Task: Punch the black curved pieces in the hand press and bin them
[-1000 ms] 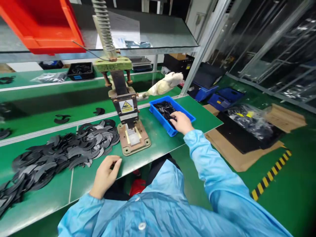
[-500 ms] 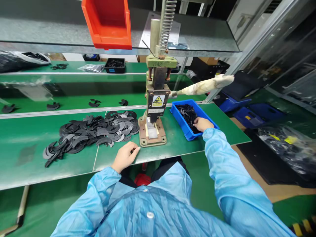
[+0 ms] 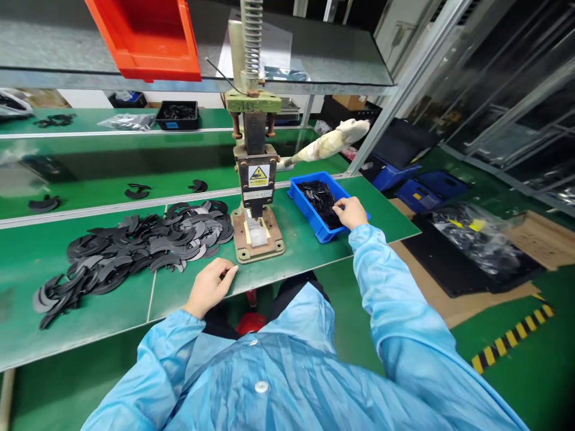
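My left hand [image 3: 211, 286] rests at the front edge of the green bench [image 3: 179, 302], loosely curled with the thumb apart from the fingers; nothing shows in it. My right hand [image 3: 351, 212] is over the near right side of a blue bin [image 3: 327, 232], fingertips pinched together at the small thin black parts [image 3: 318, 197] inside. What the pinch holds is too small to make out. Between my hands stands a hand press [image 3: 256, 173], its ram down close to a pale block [image 3: 257, 233] on the base. Left of it lies a heap of black and grey curved pieces [image 3: 135, 245].
The press lever [image 3: 330, 142], wrapped in pale material, sticks out right above the bin. Several curved pieces lie on a ledge behind. A red-orange bin [image 3: 153, 42] sits on the upper shelf, with a black tray [image 3: 177, 115] below. A metal post [image 3: 395, 102] rises at right.
The view has shifted right, so bench things appear further left. My right hand stays at the blue bin, its pinched fingertips showing more clearly. My left hand keeps its place on the bench edge.
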### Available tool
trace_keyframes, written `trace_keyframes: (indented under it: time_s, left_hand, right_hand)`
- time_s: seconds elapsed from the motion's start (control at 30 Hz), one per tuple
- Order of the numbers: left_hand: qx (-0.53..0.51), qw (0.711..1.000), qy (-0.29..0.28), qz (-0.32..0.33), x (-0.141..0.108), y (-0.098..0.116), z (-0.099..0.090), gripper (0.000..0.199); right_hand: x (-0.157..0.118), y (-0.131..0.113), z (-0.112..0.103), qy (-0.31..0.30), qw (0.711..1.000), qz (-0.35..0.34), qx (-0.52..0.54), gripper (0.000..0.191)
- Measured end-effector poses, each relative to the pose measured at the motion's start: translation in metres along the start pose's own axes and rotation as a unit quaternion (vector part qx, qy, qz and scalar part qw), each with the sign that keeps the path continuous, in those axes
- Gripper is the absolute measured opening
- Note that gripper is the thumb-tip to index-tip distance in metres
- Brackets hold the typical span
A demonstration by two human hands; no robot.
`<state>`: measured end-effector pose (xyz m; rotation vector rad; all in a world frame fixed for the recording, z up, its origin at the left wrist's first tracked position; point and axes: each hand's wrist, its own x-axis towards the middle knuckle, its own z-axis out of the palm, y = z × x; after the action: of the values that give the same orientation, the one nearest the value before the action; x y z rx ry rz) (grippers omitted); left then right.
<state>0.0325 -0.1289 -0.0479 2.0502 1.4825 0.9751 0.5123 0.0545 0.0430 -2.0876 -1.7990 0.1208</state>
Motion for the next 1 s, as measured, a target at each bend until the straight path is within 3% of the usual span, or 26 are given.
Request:
trace_keyframes:
  time_s: [0.17,0.3,0.47,0.53,0.67,0.9,1.0]
  left_hand:
    - [-0.032,0.999,0.012,-0.01,-0.001,0.005,-0.002,0.029]
    - [-0.08,0.996,0.03,0.006,0.0,0.034,-0.006,0.023]
    - [-0.136,0.988,0.048,0.046,0.005,0.088,-0.014,0.029]
    - [-0.145,0.987,0.038,0.057,0.006,0.102,-0.018,0.035]
    - [-0.147,0.986,0.034,0.074,0.002,0.112,-0.022,0.032]
    - [-0.128,0.987,0.037,0.088,-0.006,0.104,-0.021,0.02]
    - [-0.117,0.983,0.05,0.13,-0.006,0.103,-0.021,0.02]
  right_hand:
    - [-0.037,-0.032,-0.013,0.057,0.992,-0.075,0.085,0.029]
    - [-0.096,-0.078,-0.013,0.058,0.968,-0.191,0.154,0.031]
    - [-0.169,-0.132,-0.008,0.054,0.887,-0.39,0.241,0.021]
    - [-0.186,-0.145,-0.004,0.044,0.864,-0.431,0.257,0.021]
    - [-0.2,-0.155,0.006,0.018,0.849,-0.462,0.256,0.02]
    - [-0.203,-0.158,0.015,0.021,0.84,-0.478,0.254,0.017]
    - [-0.205,-0.159,0.018,0.009,0.844,-0.479,0.24,0.017]
